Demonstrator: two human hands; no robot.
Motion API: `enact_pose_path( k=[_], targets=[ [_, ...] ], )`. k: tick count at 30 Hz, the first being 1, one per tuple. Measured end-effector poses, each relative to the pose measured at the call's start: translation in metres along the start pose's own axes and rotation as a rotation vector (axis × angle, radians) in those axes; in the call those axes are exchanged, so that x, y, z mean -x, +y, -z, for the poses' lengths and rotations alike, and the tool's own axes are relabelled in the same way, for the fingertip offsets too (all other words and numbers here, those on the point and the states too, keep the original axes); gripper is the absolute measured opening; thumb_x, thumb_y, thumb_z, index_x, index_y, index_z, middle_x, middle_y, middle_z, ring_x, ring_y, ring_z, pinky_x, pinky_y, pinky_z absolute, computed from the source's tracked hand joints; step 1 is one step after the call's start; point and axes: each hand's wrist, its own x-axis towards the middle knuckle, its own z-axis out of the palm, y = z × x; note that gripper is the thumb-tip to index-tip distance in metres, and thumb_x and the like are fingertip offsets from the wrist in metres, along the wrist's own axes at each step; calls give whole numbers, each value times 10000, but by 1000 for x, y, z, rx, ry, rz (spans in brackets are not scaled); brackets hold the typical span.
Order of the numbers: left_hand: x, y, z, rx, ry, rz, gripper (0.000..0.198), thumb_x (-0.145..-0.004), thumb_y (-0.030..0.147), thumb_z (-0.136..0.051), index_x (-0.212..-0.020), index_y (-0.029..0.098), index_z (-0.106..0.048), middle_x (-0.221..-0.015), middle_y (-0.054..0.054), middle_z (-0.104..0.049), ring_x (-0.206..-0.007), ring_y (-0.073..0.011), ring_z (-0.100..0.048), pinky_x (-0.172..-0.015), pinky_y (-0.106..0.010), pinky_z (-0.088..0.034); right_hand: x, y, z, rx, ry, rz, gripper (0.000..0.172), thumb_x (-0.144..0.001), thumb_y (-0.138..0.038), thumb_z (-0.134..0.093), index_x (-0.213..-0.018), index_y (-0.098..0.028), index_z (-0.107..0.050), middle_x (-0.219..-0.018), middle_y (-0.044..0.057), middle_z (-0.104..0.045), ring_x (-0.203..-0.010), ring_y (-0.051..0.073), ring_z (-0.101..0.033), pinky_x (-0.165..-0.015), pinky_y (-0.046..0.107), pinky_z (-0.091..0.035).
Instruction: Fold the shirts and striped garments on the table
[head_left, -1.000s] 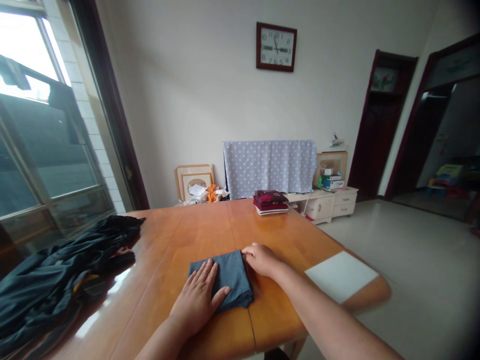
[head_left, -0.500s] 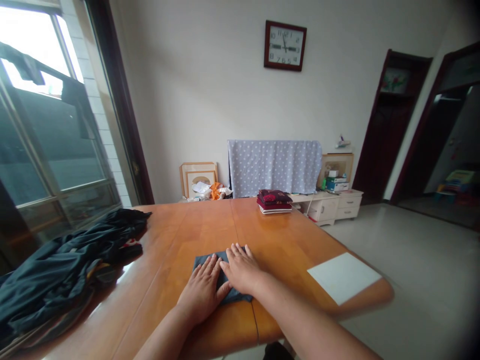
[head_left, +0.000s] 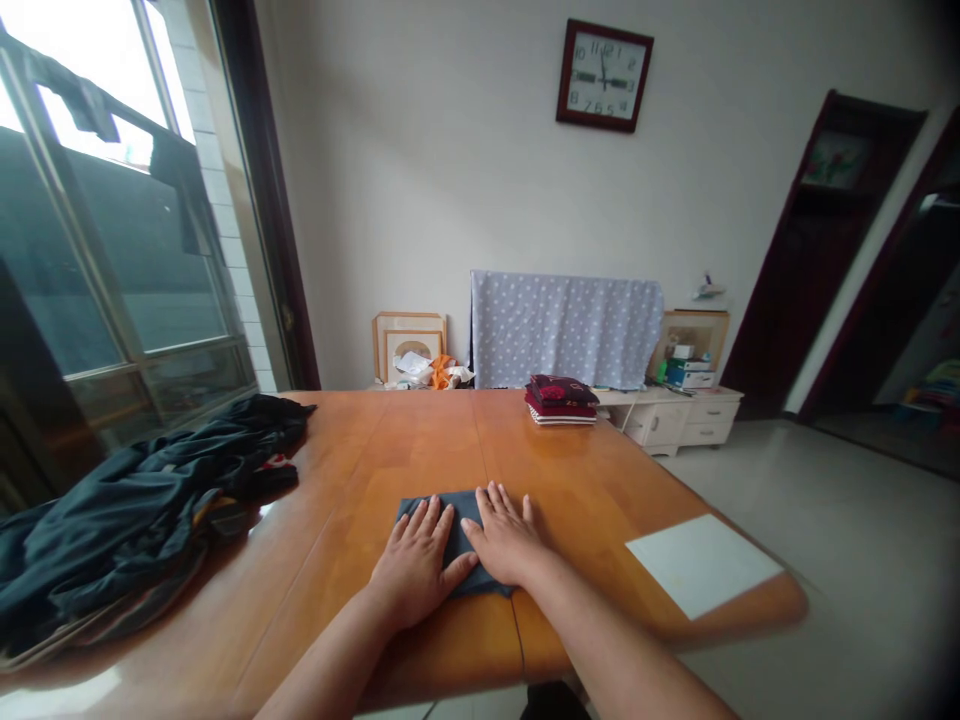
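Spanning lower half of view: long orange-brown wooden table, seams running away from camera. Heaping up along its L side: pile of dark clothes, spilling over table edge. Lying near R corner: white square board. Sitting at far edge: stack of folded maroon cloths, just in front of hanging polka-dot cloth.

Lying flat near table's close edge, btwn both hands: folded dark-grey cloth, mostly covered, far edge running roughly side to side, long axis hard to tell under hands. Pressing palm-down on top: L hand, fingers spread, forearm angling in from lower L; R hand, fingers spread too, forearm coming in from lower R, thumbs just beside each other. Grasping nothing, neither hand clenching: both open, flat on cloth.
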Motion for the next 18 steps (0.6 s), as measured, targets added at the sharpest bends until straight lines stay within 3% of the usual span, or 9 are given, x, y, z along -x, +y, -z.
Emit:
enact_pose_path(
  k=[7,18],
  targets=[
    [2,3,5,-4,-14,9,929,-892,812,-262,-1573,186,-352,-1646,-132,-247,-1536,-342,-168,-1232,-540,-170,0,-2,3,13,-40,-29,794,-985,-635,-170,-1624,-169,-89,-1682,112,-5,-1557,266,28,-1193,610,77],
    [4,1,1,53,58,-22,890,-887,800,-332,-1546,207,-409,-1621,-155,-315,-1520,-362,-220,-1208,-565,-201,11,6,5,62,-15,-75,776,-992,-621,-213,-1621,-177,-119,-1684,97,-76,-1555,288,19,-1181,636,86]
  ],
)
